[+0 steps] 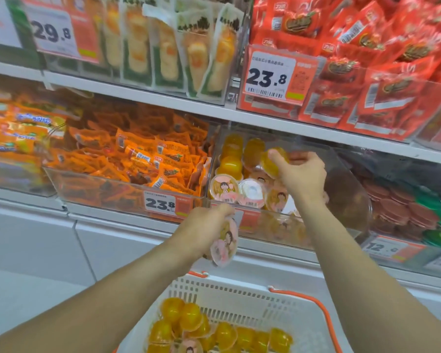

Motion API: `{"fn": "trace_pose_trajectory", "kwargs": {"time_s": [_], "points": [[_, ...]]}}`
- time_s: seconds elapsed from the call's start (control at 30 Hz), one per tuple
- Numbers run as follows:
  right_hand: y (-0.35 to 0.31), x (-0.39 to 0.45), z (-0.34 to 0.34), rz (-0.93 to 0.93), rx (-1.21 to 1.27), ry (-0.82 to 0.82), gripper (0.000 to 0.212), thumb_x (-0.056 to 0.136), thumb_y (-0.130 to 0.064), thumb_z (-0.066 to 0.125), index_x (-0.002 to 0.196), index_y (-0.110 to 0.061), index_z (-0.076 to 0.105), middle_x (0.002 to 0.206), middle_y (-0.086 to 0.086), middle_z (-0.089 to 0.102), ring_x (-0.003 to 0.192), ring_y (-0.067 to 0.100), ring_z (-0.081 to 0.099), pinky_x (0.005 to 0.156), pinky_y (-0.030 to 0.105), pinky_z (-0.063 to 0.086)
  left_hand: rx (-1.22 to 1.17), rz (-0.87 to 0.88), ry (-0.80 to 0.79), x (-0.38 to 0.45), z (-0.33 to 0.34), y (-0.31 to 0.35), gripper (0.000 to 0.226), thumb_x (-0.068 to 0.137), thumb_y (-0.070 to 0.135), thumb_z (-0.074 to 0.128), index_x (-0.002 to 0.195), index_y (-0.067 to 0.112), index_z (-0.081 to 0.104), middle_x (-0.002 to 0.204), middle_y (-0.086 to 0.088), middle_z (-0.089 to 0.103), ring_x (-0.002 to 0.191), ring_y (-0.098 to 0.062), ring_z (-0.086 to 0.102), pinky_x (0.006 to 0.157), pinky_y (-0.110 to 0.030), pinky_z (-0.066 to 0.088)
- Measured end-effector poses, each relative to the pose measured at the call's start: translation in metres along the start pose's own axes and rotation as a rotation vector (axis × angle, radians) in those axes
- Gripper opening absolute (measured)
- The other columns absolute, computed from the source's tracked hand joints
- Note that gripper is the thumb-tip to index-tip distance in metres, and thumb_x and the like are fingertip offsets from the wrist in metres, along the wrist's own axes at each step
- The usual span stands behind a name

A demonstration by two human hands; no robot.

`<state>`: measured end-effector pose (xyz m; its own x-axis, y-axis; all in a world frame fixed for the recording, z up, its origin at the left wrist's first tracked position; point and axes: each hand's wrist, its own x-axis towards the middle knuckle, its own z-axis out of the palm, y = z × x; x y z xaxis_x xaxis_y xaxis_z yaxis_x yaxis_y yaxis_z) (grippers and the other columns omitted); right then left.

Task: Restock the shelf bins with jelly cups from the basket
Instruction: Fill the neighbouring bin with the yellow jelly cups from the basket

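Head view: both hands mid-restock, jelly cups going in.

Right hand [303,178] fingers clamp an orange jelly cup [274,161] over the clear bin [265,217]; left hand [204,229] grips another cup [224,244]. Probably light, slick plastic, so hold the sides.

Bright even store light; soft motion blur throughout; wide-angle bending at edges; glare on clear bins [127,192].

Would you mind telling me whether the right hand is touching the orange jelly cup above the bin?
Touching. The head view shows the right hand pinching the jelly cup with its fingertips.
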<state>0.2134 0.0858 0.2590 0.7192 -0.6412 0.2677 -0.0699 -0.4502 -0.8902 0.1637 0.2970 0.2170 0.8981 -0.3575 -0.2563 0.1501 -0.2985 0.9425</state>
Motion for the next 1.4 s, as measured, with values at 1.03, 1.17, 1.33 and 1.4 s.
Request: {"fn": "trace_pose_trajectory", "kwargs": {"time_s": [1.03, 1.17, 1.33, 1.4], "points": [[0.013, 0.053, 0.011, -0.260, -0.838, -0.694, 0.041, 0.097, -0.028, 0.056, 0.060, -0.011, 0.058, 0.054, 0.000, 0.048, 0.049, 0.012, 0.043, 0.049, 0.023, 0.038, -0.481, -0.155, -0.034, 0.012, 0.005, 0.005, 0.032, 0.101, 0.030, 0.046, 0.100, 0.006, 0.069, 0.079, -0.015, 0.072, 0.063, -0.025, 0.059, 0.044, -0.029, 0.040], [0.016, 0.050, 0.012, -0.210, -0.742, -0.695, 0.045, 0.096, -0.030, 0.055, 0.057, -0.007, 0.053, 0.051, 0.002, 0.045, 0.050, 0.015, 0.041, 0.054, 0.028, 0.040, -0.496, -0.154, -0.022, 0.013, 0.007, 0.006, 0.033, 0.100, 0.030, 0.048, 0.098, 0.005, 0.069, 0.076, -0.016, 0.072, 0.062, -0.025, 0.058, 0.044, -0.028, 0.039], [0.013, 0.040, 0.014, -0.062, -0.521, -0.719, 0.048, 0.094, -0.041, 0.047, 0.095, 0.001, 0.068, 0.101, 0.020, 0.071, 0.084, 0.032, 0.063, 0.086, 0.047, 0.052, -0.488, -0.165, -0.028, 0.013, 0.011, 0.004, 0.034, 0.100, 0.030, 0.048, 0.104, 0.004, 0.070, 0.085, -0.019, 0.072, 0.067, -0.027, 0.059, 0.044, -0.028, 0.040], [0.010, 0.037, 0.017, -0.023, -0.494, -0.734, 0.051, 0.095, -0.041, 0.042, 0.112, 0.000, 0.066, 0.118, 0.019, 0.067, 0.102, 0.035, 0.064, 0.096, 0.049, 0.047, -0.511, -0.150, -0.028, 0.013, 0.011, 0.005, 0.033, 0.100, 0.029, 0.047, 0.106, 0.004, 0.068, 0.085, -0.019, 0.072, 0.066, -0.027, 0.060, 0.043, -0.029, 0.040]]}}
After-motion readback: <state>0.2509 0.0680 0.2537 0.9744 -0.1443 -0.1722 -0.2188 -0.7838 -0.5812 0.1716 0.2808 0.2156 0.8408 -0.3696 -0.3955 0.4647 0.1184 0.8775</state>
